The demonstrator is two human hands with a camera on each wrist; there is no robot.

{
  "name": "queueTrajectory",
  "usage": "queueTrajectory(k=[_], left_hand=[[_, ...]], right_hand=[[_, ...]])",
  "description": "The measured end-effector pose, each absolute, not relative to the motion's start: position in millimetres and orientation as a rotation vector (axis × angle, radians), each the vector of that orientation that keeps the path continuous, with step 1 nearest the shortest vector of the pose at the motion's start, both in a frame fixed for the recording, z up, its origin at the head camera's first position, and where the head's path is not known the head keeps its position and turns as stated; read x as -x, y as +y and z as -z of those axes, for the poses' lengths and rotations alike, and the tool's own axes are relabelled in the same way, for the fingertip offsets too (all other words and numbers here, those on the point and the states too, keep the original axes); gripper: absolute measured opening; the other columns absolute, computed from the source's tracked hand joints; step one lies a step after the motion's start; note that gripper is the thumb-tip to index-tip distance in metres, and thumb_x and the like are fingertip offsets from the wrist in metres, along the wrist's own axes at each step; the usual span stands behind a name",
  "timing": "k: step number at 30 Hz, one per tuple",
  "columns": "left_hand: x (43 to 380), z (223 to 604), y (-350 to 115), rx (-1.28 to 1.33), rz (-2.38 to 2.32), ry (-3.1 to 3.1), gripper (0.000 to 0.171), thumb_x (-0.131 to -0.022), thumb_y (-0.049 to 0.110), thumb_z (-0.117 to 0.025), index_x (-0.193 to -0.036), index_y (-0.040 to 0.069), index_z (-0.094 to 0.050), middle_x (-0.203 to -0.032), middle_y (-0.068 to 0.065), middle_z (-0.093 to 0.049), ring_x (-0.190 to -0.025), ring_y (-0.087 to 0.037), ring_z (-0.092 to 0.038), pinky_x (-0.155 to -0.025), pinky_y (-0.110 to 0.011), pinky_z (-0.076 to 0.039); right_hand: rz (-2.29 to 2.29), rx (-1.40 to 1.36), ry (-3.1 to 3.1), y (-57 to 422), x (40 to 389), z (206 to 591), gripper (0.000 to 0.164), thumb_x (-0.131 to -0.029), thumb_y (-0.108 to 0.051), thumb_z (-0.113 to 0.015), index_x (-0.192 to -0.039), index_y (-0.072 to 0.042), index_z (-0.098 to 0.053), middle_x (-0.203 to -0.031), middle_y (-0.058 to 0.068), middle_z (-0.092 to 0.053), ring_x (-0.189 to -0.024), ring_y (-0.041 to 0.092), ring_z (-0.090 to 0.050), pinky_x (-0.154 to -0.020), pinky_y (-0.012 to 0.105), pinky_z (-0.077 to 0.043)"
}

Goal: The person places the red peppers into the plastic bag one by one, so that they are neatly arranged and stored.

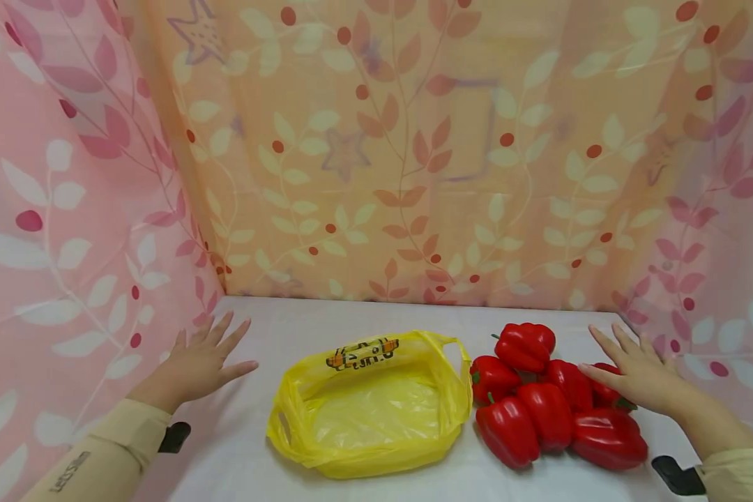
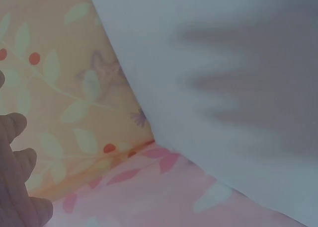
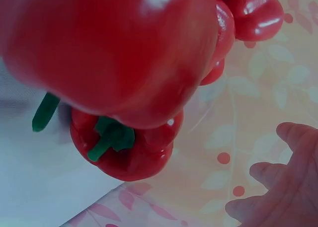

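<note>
A yellow plastic bag (image 1: 376, 457) lies on the white table with its mouth spread wide and its handles at either end; a cartoon print shows on its far side. To its right sits a cluster of several red bell peppers (image 1: 544, 417) with green stems. My left hand (image 1: 194, 366) is held with fingers spread, left of the bag and apart from it. My right hand (image 1: 643, 376) also has spread fingers, at the right edge of the peppers, partly covering one; contact cannot be told. In the right wrist view, a bell pepper (image 3: 124, 142) with a green stem appears close by.
The white tabletop (image 1: 226, 474) ends at the back against a peach leaf-patterned curtain (image 1: 401, 174). Pink patterned curtains (image 1: 50, 209) stand along the left and right sides. Dark straps (image 1: 176, 437) are at both wrists, by beige sleeves.
</note>
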State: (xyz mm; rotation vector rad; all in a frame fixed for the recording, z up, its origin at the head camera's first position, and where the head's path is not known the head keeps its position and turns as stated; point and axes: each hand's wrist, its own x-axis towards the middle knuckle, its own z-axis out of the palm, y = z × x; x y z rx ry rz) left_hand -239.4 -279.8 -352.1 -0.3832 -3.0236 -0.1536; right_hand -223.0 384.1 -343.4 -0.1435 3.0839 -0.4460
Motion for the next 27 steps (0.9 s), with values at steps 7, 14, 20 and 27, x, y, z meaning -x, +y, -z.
queueTrajectory(k=[7, 14, 20, 27], left_hand=[[243, 355, -277, 0.366, 0.133, -3.027, 0.088, -0.079, 0.071, -0.041, -0.147, 0.022, -0.015, -0.15, -0.021, -0.009, -0.132, -0.05, -0.005, -0.094, -0.071, 0.009], [245, 364, -275, 0.39, 0.144, -3.018, 0.088, -0.08, 0.071, -0.04, -0.147, 0.02, -0.017, -0.149, -0.022, -0.011, -0.132, -0.049, -0.006, -0.095, -0.071, 0.006], [243, 366, -270, 0.417, 0.217, -3.001, 0.086, -0.081, 0.068, -0.043, -0.146, 0.017, -0.02, -0.149, -0.022, -0.013, -0.132, -0.048, -0.008, -0.096, -0.071, 0.003], [243, 371, -265, 0.434, 0.317, -3.008, 0.089, -0.08, 0.07, -0.041, -0.147, 0.017, -0.017, -0.149, -0.023, -0.013, -0.132, -0.049, -0.009, -0.096, -0.071, -0.002]], right_hand=[[0.473, 0.151, 3.078, 385, 224, 344, 0.095, -0.081, -0.058, -0.053, -0.146, -0.009, -0.003, -0.141, 0.037, 0.005, -0.12, 0.063, 0.014, -0.076, 0.079, 0.008], [0.454, 0.167, 3.083, 387, 225, 345, 0.094, -0.081, -0.057, -0.053, -0.146, -0.009, -0.005, -0.14, 0.038, 0.001, -0.119, 0.064, 0.011, -0.075, 0.08, 0.007], [0.452, 0.161, 3.091, 384, 225, 347, 0.092, -0.082, -0.057, -0.052, -0.146, -0.009, -0.006, -0.14, 0.039, -0.001, -0.119, 0.065, 0.008, -0.074, 0.082, 0.0], [0.467, 0.165, 3.097, 381, 230, 348, 0.092, -0.082, -0.057, -0.052, -0.146, -0.009, -0.007, -0.14, 0.039, -0.002, -0.119, 0.065, 0.011, -0.074, 0.081, 0.007]])
